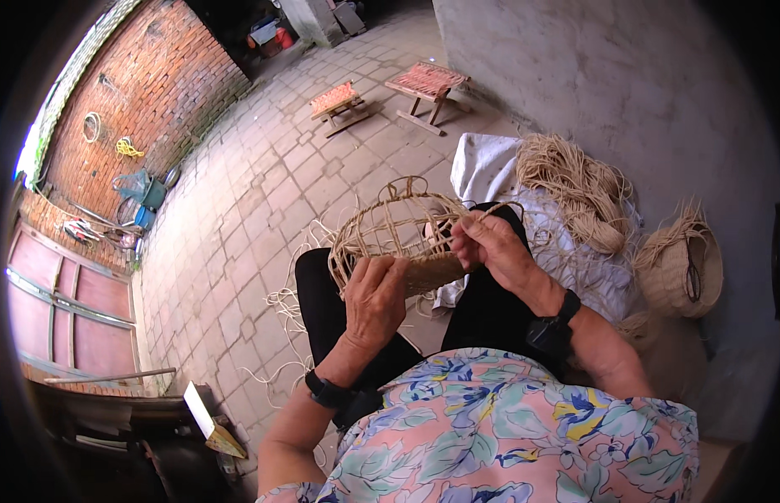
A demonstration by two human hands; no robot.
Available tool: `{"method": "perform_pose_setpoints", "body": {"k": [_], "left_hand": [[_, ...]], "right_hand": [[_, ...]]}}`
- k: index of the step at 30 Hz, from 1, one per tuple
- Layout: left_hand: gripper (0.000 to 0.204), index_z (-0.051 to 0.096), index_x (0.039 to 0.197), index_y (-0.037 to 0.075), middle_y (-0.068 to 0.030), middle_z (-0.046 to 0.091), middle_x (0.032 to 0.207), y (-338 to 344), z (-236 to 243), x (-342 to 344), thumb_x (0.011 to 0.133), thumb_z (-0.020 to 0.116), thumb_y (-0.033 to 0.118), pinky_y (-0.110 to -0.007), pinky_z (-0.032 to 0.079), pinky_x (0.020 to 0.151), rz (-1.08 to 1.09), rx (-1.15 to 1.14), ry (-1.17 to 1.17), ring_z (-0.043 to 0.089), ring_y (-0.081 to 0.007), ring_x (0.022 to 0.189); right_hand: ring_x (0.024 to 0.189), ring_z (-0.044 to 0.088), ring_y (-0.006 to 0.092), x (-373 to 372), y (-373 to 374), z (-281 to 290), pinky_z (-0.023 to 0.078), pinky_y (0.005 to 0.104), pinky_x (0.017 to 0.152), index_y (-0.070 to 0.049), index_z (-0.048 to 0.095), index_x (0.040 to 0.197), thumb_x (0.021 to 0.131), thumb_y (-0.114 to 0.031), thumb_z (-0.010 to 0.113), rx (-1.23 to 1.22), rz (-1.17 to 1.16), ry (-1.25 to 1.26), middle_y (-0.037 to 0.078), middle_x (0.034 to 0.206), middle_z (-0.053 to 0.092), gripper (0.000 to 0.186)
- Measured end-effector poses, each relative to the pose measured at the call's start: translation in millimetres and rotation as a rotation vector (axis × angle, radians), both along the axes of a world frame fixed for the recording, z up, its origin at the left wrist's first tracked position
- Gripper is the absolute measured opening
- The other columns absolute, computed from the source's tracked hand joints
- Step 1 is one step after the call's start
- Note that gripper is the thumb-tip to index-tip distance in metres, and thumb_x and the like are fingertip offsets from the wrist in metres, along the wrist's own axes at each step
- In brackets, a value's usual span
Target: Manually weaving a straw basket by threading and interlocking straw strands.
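One half-woven basket [432, 273] sits over the wearer's lap, btwn both hands & above the black trousers [314, 292]: dense weave on its near side, open lattice w/ loops on its far side. L hand [375, 302] grips the basket's near L edge, fingers curled over it; thumb mostly hidden, can't tell its exact spot. R hand [500, 253] is at the basket's R end, thumb & index pinching a thin strand [505, 204] by the rim; can't tell if its other fingers touch the weave. Dark bands [327, 391] on both wrists; floral shirt [507, 427] on the near side of the basket. Loose pale fibres [287, 299] trail on the floor L of the basket. R of it: white cloth [482, 159] w/ big heap of cord [566, 172] on top; farther R, a 2nd basket [665, 281], tan, w/ loose ends at its rim, nr the grey wall [599, 67]. Well beyond the half-woven one, 2 low stools [427, 80] w/ reddish tops. Far L of it: brick wall [163, 84] w/ yellow cord bundle [128, 147], plus pinkish door panels [98, 306].
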State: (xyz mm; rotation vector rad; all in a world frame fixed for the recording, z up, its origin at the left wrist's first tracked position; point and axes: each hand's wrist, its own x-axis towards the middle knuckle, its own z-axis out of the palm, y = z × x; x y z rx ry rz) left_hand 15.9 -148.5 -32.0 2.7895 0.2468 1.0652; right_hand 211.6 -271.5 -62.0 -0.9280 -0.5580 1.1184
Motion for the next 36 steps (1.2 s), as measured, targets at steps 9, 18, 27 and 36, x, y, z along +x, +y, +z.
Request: {"method": "perform_pose_setpoints", "body": {"k": [9,18,27,36], "left_hand": [[0.037,0.061,0.103,0.000,-0.0119,0.055,0.088,-1,-7,1,0.067,0.062,-0.005,-0.039,0.048,0.068,-0.028,-0.043,0.015,0.056,-0.0296,0.079],[0.033,0.061,0.101,0.000,-0.0121,0.055,0.088,0,-6,3,0.068,0.063,-0.005,-0.039,0.048,0.068,-0.034,-0.054,0.017,0.057,-0.0303,0.079],[0.028,0.062,0.100,0.002,-0.0133,0.059,0.091,-4,8,11,0.074,0.063,-0.006,-0.038,0.050,0.067,-0.038,-0.107,0.044,0.060,-0.0314,0.079],[0.027,0.061,0.114,0.005,-0.0111,0.066,0.077,-8,14,37,0.087,0.059,0.003,-0.028,0.047,0.052,0.017,-0.663,0.142,0.059,-0.0121,0.055]], "right_hand": [[0.062,0.055,0.0088,-7,54,35,0.048,0.0239,0.060,0.002,0.065,0.090,0.087,-0.002,0.057,0.010,0.019,-0.726,0.004,0.081,0.065,0.010],[0.071,0.063,0.0346,-38,53,7,0.048,0.0414,0.066,-0.004,0.055,0.089,0.081,-0.005,0.057,0.015,-0.244,-1.418,0.017,0.072,0.060,0.008],[0.068,0.063,0.0347,-13,8,0,0.049,0.0423,0.060,-0.004,0.053,0.086,0.077,-0.002,0.060,-0.122,-0.595,-1.269,0.013,0.070,0.061,0.012],[0.065,0.059,0.0093,38,-25,-11,0.051,0.0240,0.056,-0.002,0.061,0.089,0.089,-0.016,0.065,-0.193,-0.171,-0.387,0.002,0.075,0.061,0.014]]}}
